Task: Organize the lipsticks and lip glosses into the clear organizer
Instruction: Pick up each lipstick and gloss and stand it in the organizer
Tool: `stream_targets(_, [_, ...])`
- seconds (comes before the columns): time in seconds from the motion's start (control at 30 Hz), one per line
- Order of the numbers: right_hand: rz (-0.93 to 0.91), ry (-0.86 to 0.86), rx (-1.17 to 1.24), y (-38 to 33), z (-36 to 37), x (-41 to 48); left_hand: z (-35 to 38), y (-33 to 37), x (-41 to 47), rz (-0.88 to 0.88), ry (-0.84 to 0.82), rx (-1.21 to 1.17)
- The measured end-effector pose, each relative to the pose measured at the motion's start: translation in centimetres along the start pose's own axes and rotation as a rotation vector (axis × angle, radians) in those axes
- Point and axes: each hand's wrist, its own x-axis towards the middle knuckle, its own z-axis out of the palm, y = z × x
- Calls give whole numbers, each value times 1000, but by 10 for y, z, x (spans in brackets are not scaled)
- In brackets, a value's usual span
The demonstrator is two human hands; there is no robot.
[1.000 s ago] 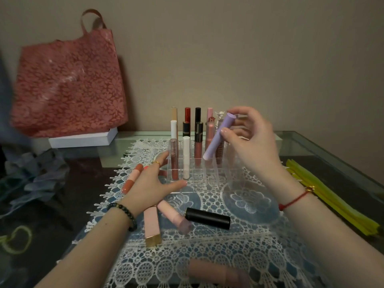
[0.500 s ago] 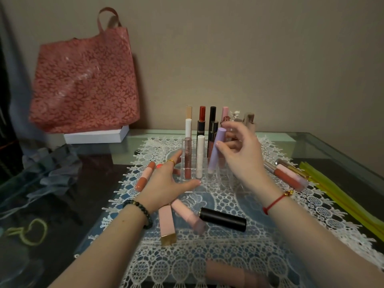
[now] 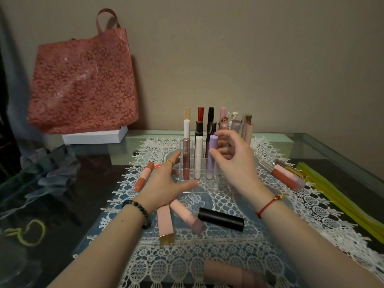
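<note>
Two hands over a lace mat (image 3: 311, 215) on a glass table (image 3: 332, 146), mid-frame

Right hand (image 3: 234, 163) just right of centre, fingers curled loosely round a lilac tube (image 3: 212, 155); thumb tip against its side, fingertips near its cap. Whether truly pinched or only touched, cannot tell. Tube upright in a front slot of the clear organizer (image 3: 205, 183), third from the left of the front row.

Left hand (image 3: 164, 181) lower left of the organizer, spread flat and wide, holding nothing; thumb along the organizer's front edge, index finger by its left wall.

Same front row, left of the lilac tube: brown-red gloss (image 3: 186, 157), then white-capped tube (image 3: 198, 156). Taller tubes upright in the rows behind, among them a black one (image 3: 211, 121).

Loose on the mat: orange-pink tube (image 3: 143, 177) left of the left hand; pink tube with gold end (image 3: 165, 224), pale pink tube (image 3: 187, 215) and black lipstick (image 3: 221, 218) below centre; blurred peach tube (image 3: 232, 275) at the bottom edge; cluster of glosses (image 3: 284, 175) at right.

Red floral bag (image 3: 83, 80) upper left, on a white box (image 3: 95, 137)
</note>
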Motion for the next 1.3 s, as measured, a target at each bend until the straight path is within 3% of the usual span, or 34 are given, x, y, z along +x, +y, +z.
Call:
stream_targets(0.87, [3,6,-67,2,-5,-5,0,0,0,-5,-2,13])
stream_targets(1.13, [-21,169,-11,-13,-46,6,0,0,0,-24,-16,11])
stream_targets(1.3, [24,288,-152,6,-83,9,-1,2,-1,-18,-21,24])
